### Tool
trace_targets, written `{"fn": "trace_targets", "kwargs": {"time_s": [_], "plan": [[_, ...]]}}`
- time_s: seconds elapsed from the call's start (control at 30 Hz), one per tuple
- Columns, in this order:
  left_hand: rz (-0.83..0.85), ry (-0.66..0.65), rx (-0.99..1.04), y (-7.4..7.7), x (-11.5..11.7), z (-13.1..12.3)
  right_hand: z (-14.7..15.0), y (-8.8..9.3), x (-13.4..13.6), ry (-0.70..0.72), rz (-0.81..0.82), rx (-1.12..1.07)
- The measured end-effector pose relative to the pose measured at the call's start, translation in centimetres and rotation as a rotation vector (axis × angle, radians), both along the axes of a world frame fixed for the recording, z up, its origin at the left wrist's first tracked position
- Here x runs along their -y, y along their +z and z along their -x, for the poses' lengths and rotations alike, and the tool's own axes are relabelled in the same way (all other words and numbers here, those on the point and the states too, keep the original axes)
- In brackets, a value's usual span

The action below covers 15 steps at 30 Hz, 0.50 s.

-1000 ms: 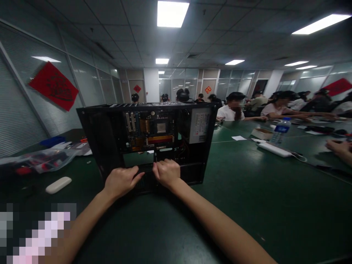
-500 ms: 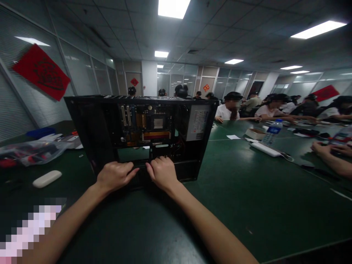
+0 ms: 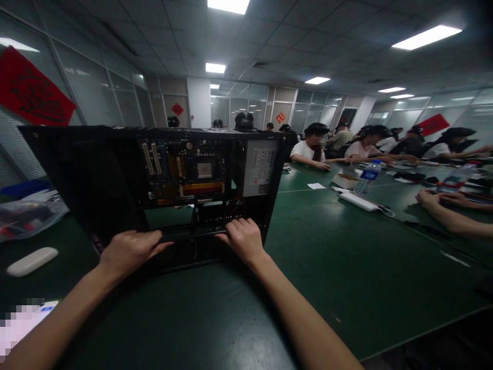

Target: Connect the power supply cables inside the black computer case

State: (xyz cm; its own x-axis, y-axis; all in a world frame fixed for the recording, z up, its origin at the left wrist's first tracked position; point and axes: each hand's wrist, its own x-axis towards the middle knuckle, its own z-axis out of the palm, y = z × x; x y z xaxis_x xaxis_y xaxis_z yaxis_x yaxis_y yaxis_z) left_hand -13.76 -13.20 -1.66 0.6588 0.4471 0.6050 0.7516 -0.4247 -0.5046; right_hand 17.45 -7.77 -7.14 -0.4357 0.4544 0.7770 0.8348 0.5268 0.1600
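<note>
A black computer case (image 3: 111, 174) stands over the green desk (image 3: 331, 267) in front of the person, its open side facing the viewer. Both hands are at its lower part. The left hand (image 3: 129, 252) has its grip curled around the lower frame, with the thumb stretched along it toward the middle. The right hand (image 3: 244, 239) grasps the same frame farther right, fingers bent over it and thumb pointing inward; the two hands are apart, with a stretch of dark frame between them. Whether the whole underside of the case touches the desk I cannot tell.

Inside, the motherboard (image 3: 169, 167) sits in the upper middle, a pale square processor (image 3: 204, 170) on it, and the power supply (image 3: 261, 167) with its printed label fills the upper right corner.

On the left lie a white oval case (image 3: 33, 262), a clear plastic bag (image 3: 33, 216) of mixed items and a blue tray (image 3: 25, 189) (the bag's contents are too blurred to name). To the right are a sheet of paper (image 3: 316, 186), an open box (image 3: 345, 180), a blue-capped bottle (image 3: 368, 176) and a white power strip (image 3: 358, 201). A co-worker's hands (image 3: 435, 203) show near the right edge.
</note>
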Motion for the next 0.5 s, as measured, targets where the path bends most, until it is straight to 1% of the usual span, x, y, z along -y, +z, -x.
{"fn": "trace_targets", "kwargs": {"time_s": [0.07,0.13,0.2,0.3,0.37,0.43,0.5], "plan": [[-0.012,0.006,-0.010,0.0,0.1,0.2,0.4,0.3,0.4,0.012,0.066,0.000],[-0.020,0.016,-0.013,-0.2,0.2,0.3,0.5,1.0,1.0,0.020,0.178,-0.025],[-0.020,0.047,-0.011,-0.4,0.3,0.2,0.5,2.1,1.6,0.025,0.310,-0.113],[-0.009,0.085,0.001,-0.7,0.3,0.0,0.7,4.3,1.8,0.026,0.494,-0.292],[-0.003,0.103,0.011,-0.9,0.3,-0.1,1.2,5.7,1.1,0.051,0.625,-0.304],[0.002,0.122,0.026,-1.0,0.3,-0.3,1.8,6.9,-0.5,0.112,0.797,-0.214],[0.015,0.136,0.042,-1.0,0.4,-0.4,2.6,7.6,-2.6,0.207,1.001,-0.076]]}}
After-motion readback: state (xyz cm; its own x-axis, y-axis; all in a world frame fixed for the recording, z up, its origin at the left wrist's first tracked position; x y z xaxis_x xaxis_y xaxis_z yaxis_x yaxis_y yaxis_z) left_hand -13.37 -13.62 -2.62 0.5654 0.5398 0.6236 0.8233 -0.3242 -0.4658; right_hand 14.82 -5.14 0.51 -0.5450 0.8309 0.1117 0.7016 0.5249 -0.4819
